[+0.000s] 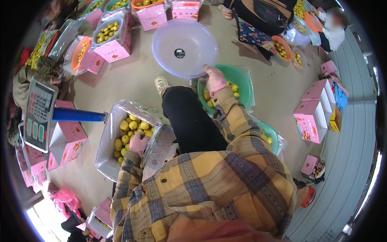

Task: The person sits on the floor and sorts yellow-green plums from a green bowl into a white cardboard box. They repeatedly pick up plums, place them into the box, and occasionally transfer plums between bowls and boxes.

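My left hand [139,144], in a pink glove, is down among round yellow-green fruit [125,139] in a carton lined with clear plastic [105,151]. Its fingertips are hidden, so I cannot tell whether it grips a fruit. My right hand [215,79], also in a pink glove, pinches the near rim of a translucent purple plastic basin [169,39]. No fruit shows inside that basin, and a dark round sticker lies on its bottom. Below the right hand is a green basin [246,87] holding some of the same fruit, partly covered by my sleeve.
A scale display on a blue post [39,115] rises at left. Pink cartons [113,53] with fruit-filled basins line the far left. Open pink cartons [311,118] stand at right. Another green basin [269,133] is beside my right elbow. People [332,30] sit at the upper right.
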### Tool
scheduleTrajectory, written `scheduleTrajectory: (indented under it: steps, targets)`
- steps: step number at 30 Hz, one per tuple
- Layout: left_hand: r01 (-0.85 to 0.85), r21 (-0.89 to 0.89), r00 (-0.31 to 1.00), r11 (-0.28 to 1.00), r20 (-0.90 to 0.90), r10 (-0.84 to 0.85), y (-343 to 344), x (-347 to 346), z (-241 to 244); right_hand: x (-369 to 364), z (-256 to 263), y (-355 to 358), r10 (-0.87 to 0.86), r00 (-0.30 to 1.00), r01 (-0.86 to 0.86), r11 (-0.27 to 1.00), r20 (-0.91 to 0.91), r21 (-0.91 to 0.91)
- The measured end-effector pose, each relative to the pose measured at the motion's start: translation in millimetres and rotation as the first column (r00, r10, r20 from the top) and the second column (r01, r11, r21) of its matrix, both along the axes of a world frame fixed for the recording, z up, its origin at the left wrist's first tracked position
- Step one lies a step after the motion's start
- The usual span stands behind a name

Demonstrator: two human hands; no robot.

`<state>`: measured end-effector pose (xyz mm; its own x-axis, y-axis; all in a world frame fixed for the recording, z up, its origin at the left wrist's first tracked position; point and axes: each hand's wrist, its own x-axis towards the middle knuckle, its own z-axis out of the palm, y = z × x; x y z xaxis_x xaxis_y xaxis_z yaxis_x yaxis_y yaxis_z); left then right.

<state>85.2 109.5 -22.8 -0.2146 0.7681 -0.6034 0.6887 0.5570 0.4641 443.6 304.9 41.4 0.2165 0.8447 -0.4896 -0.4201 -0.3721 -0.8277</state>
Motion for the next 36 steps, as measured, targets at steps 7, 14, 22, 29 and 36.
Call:
scheduleTrajectory:
  steps: [7, 14, 22, 29, 36]
  targets:
    - [0.147, 0.038, 0.989, 0.988, 0.032, -0.148, 11.0, 0.0, -14.5, 144.4, -21.6, -26.2, -0.285, 0.955, 0.281, 0.958, 0.086, 0.056]
    - [0.044, -0.068, 0.998, 0.997, 0.044, -0.041, -11.8, -7.6, 2.8, 311.4, -94.2, -74.5, -0.003, 0.532, 0.353, 0.91, 0.847, -0.219]
    - [-0.097, -0.101, 0.995, 0.99, -0.034, 0.094, -56.3, -41.8, 20.0, 331.0, -127.0, -129.8, 0.209, 0.489, 0.406, 0.805, 0.847, -0.433]
    - [-0.182, -0.227, 0.978, 0.957, 0.055, 0.199, -82.2, -45.0, 30.0, 318.1, -130.0, -104.8, 0.441, 0.277, 0.219, 0.836, 0.854, -0.503]
    - [-0.029, 0.116, 0.969, 0.993, -0.241, 0.057, -91.3, -72.4, 45.6, 340.3, -123.1, -49.0, 0.5, 0.082, -0.275, 0.843, 0.862, -0.463]
